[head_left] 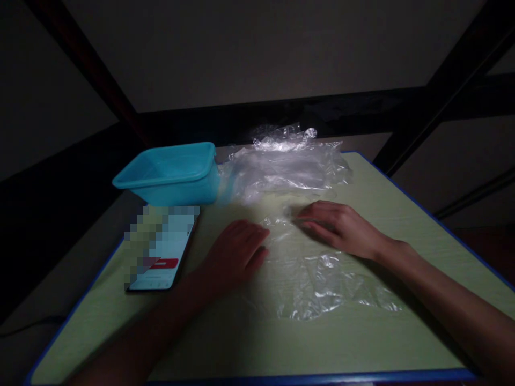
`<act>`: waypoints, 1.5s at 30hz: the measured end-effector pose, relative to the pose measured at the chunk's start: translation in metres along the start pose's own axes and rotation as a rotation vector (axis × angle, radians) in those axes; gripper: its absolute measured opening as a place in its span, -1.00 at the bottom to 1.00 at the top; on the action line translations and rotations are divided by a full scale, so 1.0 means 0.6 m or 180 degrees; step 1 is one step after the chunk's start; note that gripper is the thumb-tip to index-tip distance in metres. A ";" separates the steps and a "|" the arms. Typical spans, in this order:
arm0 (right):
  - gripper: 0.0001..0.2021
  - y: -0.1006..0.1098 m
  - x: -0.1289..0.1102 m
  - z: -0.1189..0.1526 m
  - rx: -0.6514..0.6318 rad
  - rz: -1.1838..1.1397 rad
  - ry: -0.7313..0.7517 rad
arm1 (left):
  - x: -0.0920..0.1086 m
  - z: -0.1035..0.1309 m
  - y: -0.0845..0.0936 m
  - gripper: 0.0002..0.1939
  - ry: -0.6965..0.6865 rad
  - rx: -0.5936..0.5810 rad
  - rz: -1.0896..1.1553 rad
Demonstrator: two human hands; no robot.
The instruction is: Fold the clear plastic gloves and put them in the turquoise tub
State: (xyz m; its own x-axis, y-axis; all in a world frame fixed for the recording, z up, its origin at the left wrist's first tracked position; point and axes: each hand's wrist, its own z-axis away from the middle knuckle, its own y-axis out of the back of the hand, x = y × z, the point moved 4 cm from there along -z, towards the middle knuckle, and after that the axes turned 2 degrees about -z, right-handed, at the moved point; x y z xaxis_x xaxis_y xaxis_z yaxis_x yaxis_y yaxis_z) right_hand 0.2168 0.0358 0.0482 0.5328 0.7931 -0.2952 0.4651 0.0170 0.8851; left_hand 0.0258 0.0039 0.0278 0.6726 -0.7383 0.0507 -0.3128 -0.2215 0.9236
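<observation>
A thin clear plastic bag (322, 287) lies wrinkled on the table, its far edge bunched up between my two hands. My left hand (237, 249) is at that edge from the left, fingers curled on the plastic and the thumb a little below them. On the other side my right hand (340, 228) has its fingers closed on the same edge, the tips smeared by motion. Beyond the hands sits a heap of clear plastic bags (281, 169), flat and crumpled on top of one another.
A blue plastic basin (181, 190) stands at the back left, touching or close to the heap. In front of it lies a phone (173, 249) with its screen lit and partly pixelated. The pale green table (281, 348) has a blue rim, with dark bars behind it.
</observation>
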 end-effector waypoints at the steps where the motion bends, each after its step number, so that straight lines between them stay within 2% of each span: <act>1: -0.74 0.000 0.003 -0.008 0.0051 -0.0062 -0.0046 | -0.003 0.000 -0.003 -0.76 0.0070 0.0065 0.0018; 3: -0.76 -0.001 0.006 -0.031 -0.0019 -0.0196 -0.0097 | -0.010 0.001 -0.009 -0.77 0.0190 0.0113 0.0068; 8: -0.59 -0.018 -0.001 -0.103 -0.0922 -0.0319 0.0122 | -0.025 -0.001 -0.023 -0.78 0.0607 0.0056 0.0310; 12: -0.65 -0.040 0.005 -0.146 -0.1574 -0.0354 -0.0092 | -0.023 -0.005 -0.020 -0.85 0.0601 -0.0016 0.0342; 16: -0.76 -0.060 0.013 -0.167 -0.1837 -0.0451 -0.0181 | -0.018 -0.007 -0.015 -0.81 0.0588 -0.0186 0.0099; 18: -0.86 -0.067 0.016 -0.172 -0.1928 -0.0513 -0.0234 | -0.018 -0.006 -0.018 -0.78 0.0642 -0.0348 0.0139; 20: -0.87 -0.068 0.016 -0.173 -0.1947 -0.0563 -0.0282 | -0.020 -0.005 -0.022 -0.77 0.0714 -0.0487 0.0213; 26: -0.83 -0.043 0.018 -0.152 -0.1669 -0.0642 -0.0429 | -0.020 -0.006 -0.025 -0.78 0.0814 -0.0642 0.0358; 33: -0.85 -0.007 0.047 -0.107 -0.1165 -0.0840 -0.0629 | -0.023 -0.005 -0.025 -0.80 0.0811 -0.0641 0.0348; 39: -0.92 0.005 0.065 -0.074 -0.0389 -0.0992 -0.0824 | -0.024 -0.006 -0.026 -0.80 0.0836 -0.0589 0.0361; 45: -0.89 0.004 0.047 -0.041 0.0273 -0.0997 -0.0782 | -0.023 -0.003 -0.028 -0.81 0.0823 -0.0422 0.0325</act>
State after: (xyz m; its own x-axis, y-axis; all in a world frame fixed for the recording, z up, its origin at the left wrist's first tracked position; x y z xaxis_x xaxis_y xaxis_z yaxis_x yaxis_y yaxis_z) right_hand 0.2152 0.0732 0.0507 0.5040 0.5884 -0.6322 0.6835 0.1757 0.7085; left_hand 0.0229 0.0191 0.0125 0.7958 -0.5621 0.2252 -0.3088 -0.0569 0.9494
